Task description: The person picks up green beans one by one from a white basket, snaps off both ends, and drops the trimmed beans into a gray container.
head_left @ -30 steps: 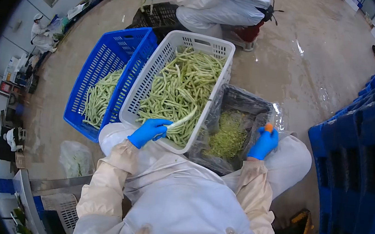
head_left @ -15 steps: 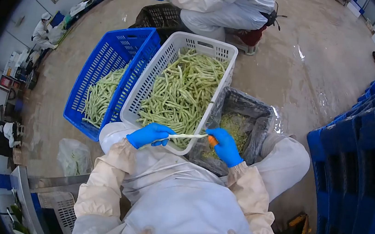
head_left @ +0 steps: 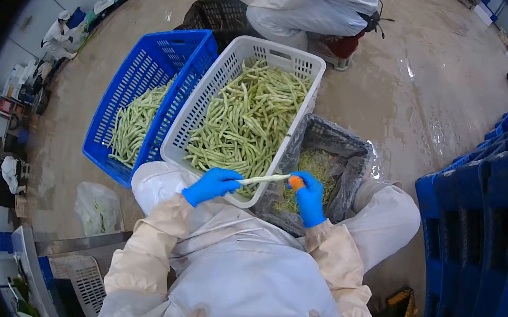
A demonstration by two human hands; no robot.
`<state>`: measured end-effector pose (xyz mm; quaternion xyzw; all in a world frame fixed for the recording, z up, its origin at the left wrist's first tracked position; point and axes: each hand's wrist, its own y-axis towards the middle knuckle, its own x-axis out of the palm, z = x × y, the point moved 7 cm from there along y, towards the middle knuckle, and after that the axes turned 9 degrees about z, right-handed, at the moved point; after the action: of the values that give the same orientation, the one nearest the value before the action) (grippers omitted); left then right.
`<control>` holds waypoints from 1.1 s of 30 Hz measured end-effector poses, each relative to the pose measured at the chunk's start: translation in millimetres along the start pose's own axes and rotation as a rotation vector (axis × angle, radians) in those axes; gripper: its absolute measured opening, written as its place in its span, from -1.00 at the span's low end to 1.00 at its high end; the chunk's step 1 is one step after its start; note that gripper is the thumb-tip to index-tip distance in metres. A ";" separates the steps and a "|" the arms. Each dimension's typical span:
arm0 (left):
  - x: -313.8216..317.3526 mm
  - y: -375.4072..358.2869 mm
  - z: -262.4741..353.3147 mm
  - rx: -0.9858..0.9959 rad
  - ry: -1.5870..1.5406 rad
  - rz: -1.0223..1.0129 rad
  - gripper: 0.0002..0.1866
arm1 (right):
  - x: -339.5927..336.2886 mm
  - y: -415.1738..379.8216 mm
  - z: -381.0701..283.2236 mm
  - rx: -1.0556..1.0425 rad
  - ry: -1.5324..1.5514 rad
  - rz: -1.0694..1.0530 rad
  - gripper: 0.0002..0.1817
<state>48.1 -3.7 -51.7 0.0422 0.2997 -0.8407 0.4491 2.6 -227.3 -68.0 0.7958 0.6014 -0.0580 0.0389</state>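
My left hand (head_left: 212,185), in a blue glove, is closed around one end of a long pale green bean (head_left: 264,179). The bean stretches sideways to my right hand (head_left: 308,201), gloved in blue too, with its fingers curled around a small orange object (head_left: 296,183) beside the bean's tip. Its exact kind is too small to make out. Just beyond my hands, a white crate (head_left: 201,99) holds a heap of similar green beans (head_left: 241,129). Under and behind my right hand is a bin lined with dark plastic (head_left: 353,170), with green trimmings (head_left: 314,165) inside.
A blue crate (head_left: 105,119) with more beans stands left of the white one. Ahead, a co-worker (head_left: 305,8) in white sits beside a dark crate (head_left: 220,17). Blue pallets (head_left: 478,228) are stacked at right. A clear plastic bag (head_left: 99,210) lies on the floor at left.
My left hand has shifted slightly right and up, towards my right hand. The bean now slants up to the orange object, which shows more between my right fingers.
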 end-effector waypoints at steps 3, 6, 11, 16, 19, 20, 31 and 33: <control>38.1 6.4 -9.8 0.126 -0.130 0.099 -0.82 | -6.2 3.7 15.1 0.290 0.641 0.141 -0.86; 63.7 10.5 -18.4 -0.072 -0.581 0.117 -0.78 | 10.1 2.0 10.6 0.365 0.897 0.064 -0.88; -19.8 26.0 -28.3 0.070 -0.909 0.499 -0.72 | 35.2 -15.4 35.2 0.237 0.234 -0.172 -0.87; -254.5 -35.9 -20.3 0.321 -1.096 1.024 -0.70 | -10.2 1.8 76.5 0.234 0.067 0.082 -0.87; -349.0 -62.0 -32.3 0.350 -0.562 1.141 -0.55 | -28.2 8.5 66.6 0.216 -0.447 0.171 -0.83; -360.9 -78.6 -13.7 0.178 0.226 1.415 -0.59 | -33.1 10.3 55.7 0.225 -0.823 0.149 -0.81; -123.2 203.2 -134.0 0.127 1.044 0.367 -0.87 | 16.1 21.2 48.3 -0.111 -0.908 -0.046 -0.66; -116.0 222.9 -150.4 0.109 1.120 0.507 -0.89 | 18.0 22.2 50.3 -0.087 -0.832 -0.067 -0.67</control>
<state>261.0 69.5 -239.0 0.5702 0.4272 -0.5720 0.4065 26.5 -222.9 -120.5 0.6822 0.5617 -0.3505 0.3103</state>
